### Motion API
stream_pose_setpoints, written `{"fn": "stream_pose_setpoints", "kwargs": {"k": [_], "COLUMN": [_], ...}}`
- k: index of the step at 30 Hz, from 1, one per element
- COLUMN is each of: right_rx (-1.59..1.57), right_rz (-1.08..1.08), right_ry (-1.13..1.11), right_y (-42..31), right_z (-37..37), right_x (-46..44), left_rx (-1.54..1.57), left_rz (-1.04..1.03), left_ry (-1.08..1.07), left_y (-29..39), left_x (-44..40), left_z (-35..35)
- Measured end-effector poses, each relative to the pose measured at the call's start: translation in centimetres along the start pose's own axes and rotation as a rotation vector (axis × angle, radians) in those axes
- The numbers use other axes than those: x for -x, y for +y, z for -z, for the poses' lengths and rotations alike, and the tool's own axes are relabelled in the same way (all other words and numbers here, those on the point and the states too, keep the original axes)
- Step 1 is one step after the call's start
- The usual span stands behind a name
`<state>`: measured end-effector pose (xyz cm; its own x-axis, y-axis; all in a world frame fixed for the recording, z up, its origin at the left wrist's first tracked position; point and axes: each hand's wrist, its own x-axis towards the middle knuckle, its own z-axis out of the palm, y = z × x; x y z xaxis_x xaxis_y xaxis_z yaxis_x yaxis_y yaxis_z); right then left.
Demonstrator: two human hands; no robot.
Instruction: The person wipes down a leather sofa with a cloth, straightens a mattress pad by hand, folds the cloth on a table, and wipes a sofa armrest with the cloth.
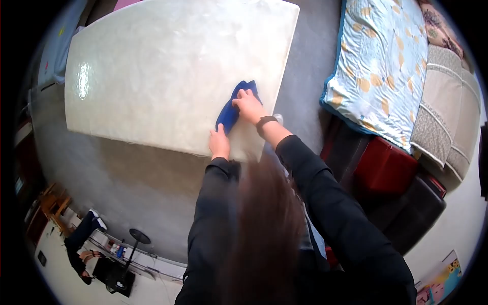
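Note:
A folded dark blue cloth (pixel 227 116) lies at the near right corner of the pale, glossy table (pixel 168 76). My left hand (pixel 219 143) pinches its lower end close to the table's front edge. Higher up, the bent fingers of my right hand (pixel 248 105) close on the cloth's upper part, where pointed folds stick up past the knuckles. A dark band (pixel 265 121) circles my right wrist. The underside of the cloth is hidden, and long hair hanging in front blurs the view below the hands.
A bed-like seat with a light blue patterned cover (pixel 376 66) stands to the right, beside beige cushions (pixel 442 107) and a dark red seat (pixel 384 165). Grey floor (pixel 142 173) surrounds the table. At the lower left, another person (pixel 81 244) is near a black stand (pixel 133 249).

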<state>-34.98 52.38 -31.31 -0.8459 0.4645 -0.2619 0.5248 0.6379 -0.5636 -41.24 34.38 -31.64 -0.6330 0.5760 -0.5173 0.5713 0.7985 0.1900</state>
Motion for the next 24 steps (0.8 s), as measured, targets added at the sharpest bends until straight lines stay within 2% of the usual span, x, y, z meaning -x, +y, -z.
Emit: {"fn": "stream_pose_setpoints", "kwargs": {"k": [5,8,13,17,21,24], "right_rx": [-0.090,-0.076,0.001,0.022,-0.083,-0.043], "right_rz": [0.016,-0.059,-0.265,-0.404,-0.313,-0.253], "right_ry": [0.083,0.110,0.302,0.192,0.105,0.131], "right_y": [0.2,-0.8,-3.9,-8.2,-16.7,-23.4], "right_z": [-0.2,-0.8,-4.9,-9.2,-15.2,-18.4], "right_x": [0.4,0.5,1.7,2.9,0.5,-3.9], "left_rx": [0.020,0.083,0.167,0.166,-0.002,-0.029], "left_rz": [-0.043,-0.107,-0.173,-0.205,-0.349,-0.305], "left_ry": [-0.056,-0.066,-0.078,-0.038,0.038,0.022], "left_y": [-0.7,-1.6,-5.5,-13.1,-25.0,-32.6], "left_x": [-0.6,-0.3,-1.0,-2.3,-6.2,-6.8], "left_z": [0.3,1.0,1.4,5.8,9.3,12.3]}}
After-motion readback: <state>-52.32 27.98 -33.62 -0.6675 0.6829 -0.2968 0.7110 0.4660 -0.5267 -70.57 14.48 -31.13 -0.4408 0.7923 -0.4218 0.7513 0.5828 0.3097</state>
